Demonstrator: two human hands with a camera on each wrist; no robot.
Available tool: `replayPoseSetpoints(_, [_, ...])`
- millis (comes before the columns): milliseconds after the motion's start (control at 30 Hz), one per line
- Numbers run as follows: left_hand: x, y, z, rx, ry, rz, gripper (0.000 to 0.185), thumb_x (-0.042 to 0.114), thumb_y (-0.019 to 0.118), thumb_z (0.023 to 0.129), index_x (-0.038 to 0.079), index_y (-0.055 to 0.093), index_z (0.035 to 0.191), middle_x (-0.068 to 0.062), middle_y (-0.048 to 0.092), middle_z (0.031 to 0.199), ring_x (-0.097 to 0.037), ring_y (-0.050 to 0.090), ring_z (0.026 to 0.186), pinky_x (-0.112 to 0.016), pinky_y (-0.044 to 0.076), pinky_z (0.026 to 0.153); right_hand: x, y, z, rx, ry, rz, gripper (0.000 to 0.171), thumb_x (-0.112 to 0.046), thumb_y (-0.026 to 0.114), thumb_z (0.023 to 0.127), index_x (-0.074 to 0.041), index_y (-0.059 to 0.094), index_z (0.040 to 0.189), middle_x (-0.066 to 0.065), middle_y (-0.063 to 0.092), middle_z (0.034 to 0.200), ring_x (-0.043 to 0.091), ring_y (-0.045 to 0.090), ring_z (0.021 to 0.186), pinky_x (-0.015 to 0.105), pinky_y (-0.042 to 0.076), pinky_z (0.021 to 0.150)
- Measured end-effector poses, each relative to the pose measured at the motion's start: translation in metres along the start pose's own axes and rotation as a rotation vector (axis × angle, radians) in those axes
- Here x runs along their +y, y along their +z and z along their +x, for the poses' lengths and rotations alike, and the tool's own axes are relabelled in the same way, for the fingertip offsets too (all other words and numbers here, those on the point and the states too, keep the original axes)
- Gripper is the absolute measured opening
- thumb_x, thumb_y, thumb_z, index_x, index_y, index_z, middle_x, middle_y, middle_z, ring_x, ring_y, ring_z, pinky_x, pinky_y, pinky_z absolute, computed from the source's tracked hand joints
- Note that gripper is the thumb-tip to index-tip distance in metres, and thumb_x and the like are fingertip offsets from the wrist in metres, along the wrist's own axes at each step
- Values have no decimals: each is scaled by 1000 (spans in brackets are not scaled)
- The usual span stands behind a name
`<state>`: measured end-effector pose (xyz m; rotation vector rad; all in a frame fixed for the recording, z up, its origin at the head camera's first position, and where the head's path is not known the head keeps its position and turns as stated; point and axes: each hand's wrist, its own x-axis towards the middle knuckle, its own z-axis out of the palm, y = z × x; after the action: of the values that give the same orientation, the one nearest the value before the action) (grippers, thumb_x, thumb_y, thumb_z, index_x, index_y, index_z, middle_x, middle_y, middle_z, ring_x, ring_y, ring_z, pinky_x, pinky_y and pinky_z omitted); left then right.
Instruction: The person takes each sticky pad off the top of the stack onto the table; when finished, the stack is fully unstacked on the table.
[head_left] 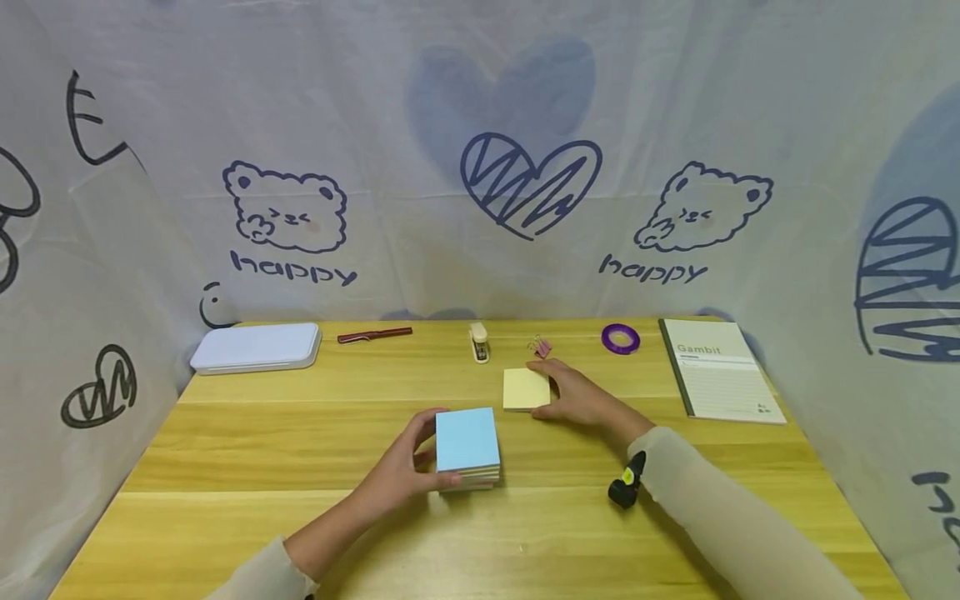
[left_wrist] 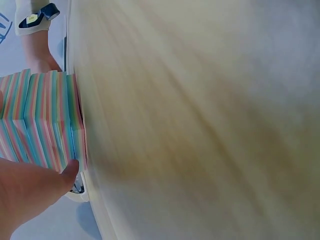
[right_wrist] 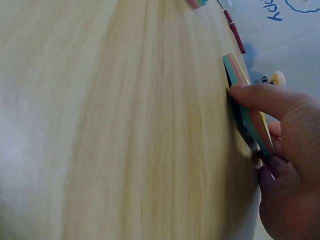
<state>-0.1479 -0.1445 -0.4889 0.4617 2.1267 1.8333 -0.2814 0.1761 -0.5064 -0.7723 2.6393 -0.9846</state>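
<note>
My left hand (head_left: 402, 467) holds a tall stack of sticky note pads (head_left: 467, 440) from its left side, thumb at the near face and fingers behind. The top sheet is light blue; in the left wrist view, the stack's sides (left_wrist: 47, 112) show pink, green and yellow stripes. Farther off and to the right, my right hand (head_left: 573, 396) pinches a single sticky note pad (head_left: 525, 390) with a pale yellow top by its near and far edges. In the right wrist view this pad (right_wrist: 244, 102) is tilted, with a dark shadow under it.
Along the back of the wooden table (head_left: 300, 458) lie a white case (head_left: 255, 346), a red pen (head_left: 375, 335), a small stapler (head_left: 479, 343), pink binder clips (head_left: 540, 347) and a purple tape roll (head_left: 620, 338). A notebook (head_left: 720, 371) lies at the right. Printed cloth (head_left: 420, 208) encloses the table.
</note>
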Motion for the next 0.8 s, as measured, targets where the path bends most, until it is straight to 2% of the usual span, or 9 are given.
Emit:
replayPoseSetpoints(367, [2,-1,-1,-1,-46,7,86,13,86,86,9,33,154,-24,39,157,-51,46,137,-58,48,108,6,-1,5,-27,-10,-54,87,-22,84,86,-1,39,157,22,37,161,42,30,152,55,24,125])
replayPoseSetpoints(633, [2,-3,-1,-10,-73,18,88,18,86,86,12,32,155,-23,36,159,-54,44,138,-62,44,110,-10,-7,0,-40,52,-34,91,-27,85,86,-7,36,160,19,31,166,41,27,153,56,23,125])
replayPoseSetpoints(800, [1,-4,-1,-20,-82,24,88,19,86,87,11,31,156,-24,34,160,-55,43,139,-61,46,109,-24,-12,-4,-39,20,-51,91,-33,84,87,-8,36,160,20,29,167,41,23,155,59,22,124])
